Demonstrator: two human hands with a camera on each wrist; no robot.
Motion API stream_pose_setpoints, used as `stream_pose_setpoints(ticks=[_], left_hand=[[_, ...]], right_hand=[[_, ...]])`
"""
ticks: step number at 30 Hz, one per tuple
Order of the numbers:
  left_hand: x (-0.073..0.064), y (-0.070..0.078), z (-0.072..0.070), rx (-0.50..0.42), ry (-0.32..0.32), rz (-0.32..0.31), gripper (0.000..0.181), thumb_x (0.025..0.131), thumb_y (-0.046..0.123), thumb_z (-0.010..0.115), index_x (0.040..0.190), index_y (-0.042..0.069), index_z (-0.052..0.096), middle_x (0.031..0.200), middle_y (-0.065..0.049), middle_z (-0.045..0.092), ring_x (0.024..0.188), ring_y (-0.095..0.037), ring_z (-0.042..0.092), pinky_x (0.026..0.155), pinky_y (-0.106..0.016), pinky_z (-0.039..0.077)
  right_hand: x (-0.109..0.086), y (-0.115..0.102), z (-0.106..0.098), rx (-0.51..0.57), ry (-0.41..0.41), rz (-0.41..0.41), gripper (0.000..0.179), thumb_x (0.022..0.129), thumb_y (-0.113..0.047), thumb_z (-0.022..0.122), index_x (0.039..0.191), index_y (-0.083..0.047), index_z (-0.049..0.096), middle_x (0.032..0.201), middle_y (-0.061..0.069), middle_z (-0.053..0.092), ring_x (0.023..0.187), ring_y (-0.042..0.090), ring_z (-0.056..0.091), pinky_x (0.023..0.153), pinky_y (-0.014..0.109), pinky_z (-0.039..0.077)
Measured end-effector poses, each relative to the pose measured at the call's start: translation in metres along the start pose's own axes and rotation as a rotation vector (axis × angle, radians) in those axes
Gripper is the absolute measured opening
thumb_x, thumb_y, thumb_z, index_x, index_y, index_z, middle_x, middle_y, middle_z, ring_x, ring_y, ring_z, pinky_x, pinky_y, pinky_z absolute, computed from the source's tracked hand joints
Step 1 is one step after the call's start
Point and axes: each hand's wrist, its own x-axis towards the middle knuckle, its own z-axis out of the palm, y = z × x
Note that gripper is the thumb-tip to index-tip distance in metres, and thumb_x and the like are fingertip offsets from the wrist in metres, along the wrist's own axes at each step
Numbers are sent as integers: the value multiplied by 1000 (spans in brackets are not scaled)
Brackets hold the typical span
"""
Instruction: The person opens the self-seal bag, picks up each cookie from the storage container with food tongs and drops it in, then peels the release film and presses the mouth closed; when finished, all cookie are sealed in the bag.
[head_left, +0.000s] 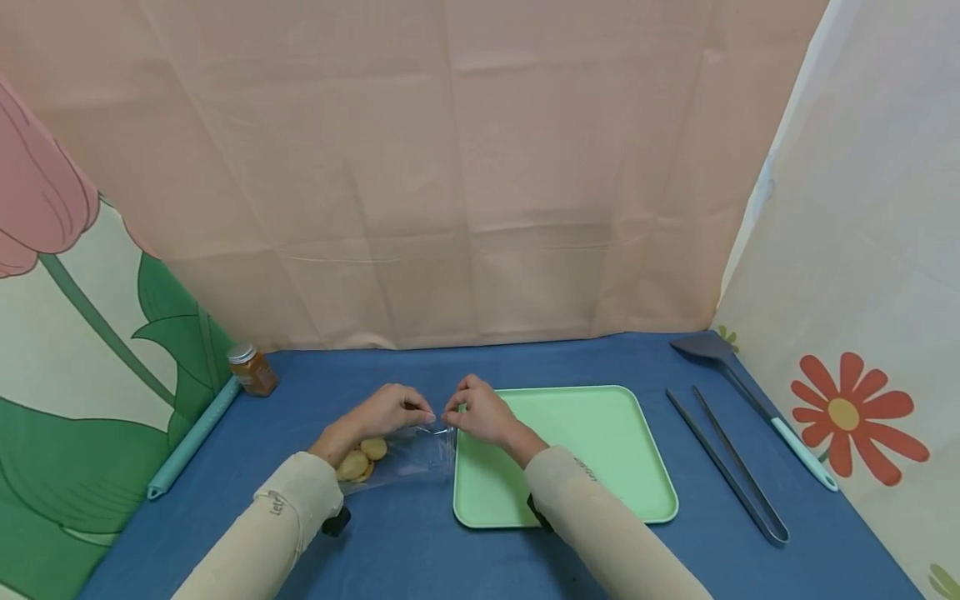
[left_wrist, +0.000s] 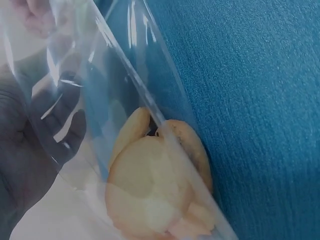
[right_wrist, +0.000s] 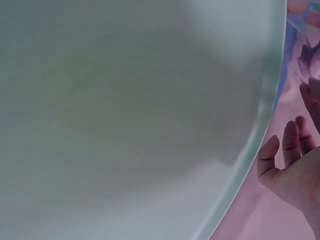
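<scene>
Well left of the left hand (head_left: 390, 408) sit a silver-lidded jar (head_left: 258, 373), its print too small to read, and a teal roll (head_left: 193, 439); just below that hand, partly hidden by the left sleeve (head_left: 296, 504), at least 3 round, pale-yellow pieces (head_left: 374, 448) lie inside a glossy clear bag (head_left: 420, 454); the left hand pinches the bag's upper edge; only the left-wrist view shows browned rims and a dark, grainy side on 1 piece; just right of the left fingertips, the right hand (head_left: 486, 414) pinches the same edge, its grip hard to make out from the right wrist; under it lies a green tray (head_left: 577, 425), partly covered by the right sleeve (head_left: 581, 504); farther right lie tongs (head_left: 723, 479) and a spatula (head_left: 750, 396).
</scene>
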Motion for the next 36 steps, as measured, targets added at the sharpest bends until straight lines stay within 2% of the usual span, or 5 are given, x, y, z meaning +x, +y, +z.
stream_pose_setpoints(ticks=[5,14,21,36], left_hand=[[0,2,0,18,0,-14,15,97,26,67,100,18,80,99,5,73,82,-10,62,69,-29,51],[0,3,-2,16,-14,-18,17,97,27,67,100,16,80,101,3,73,83,-9,63,69,-28,52],[3,1,-3,23,-12,-10,16,97,28,68,99,18,80,100,4,73,83,-9,62,69,-30,51],[1,4,-4,36,-8,8,17,98,25,66,101,15,80,101,1,73,83,-10,63,70,-30,52]], right_hand=[[1,0,0,-50,-1,-62,19,100,-18,63,102,-9,80,120,7,56,113,22,51,87,36,48],[1,-2,-3,-55,-32,-94,21,100,-15,61,105,-5,78,116,7,53,107,22,49,82,32,45],[0,0,-3,-62,-15,-143,22,100,-11,58,103,-2,77,112,7,52,102,20,48,80,32,45],[0,-1,-7,38,-76,-81,25,104,-10,52,107,-2,76,123,9,52,109,21,52,84,33,48]])
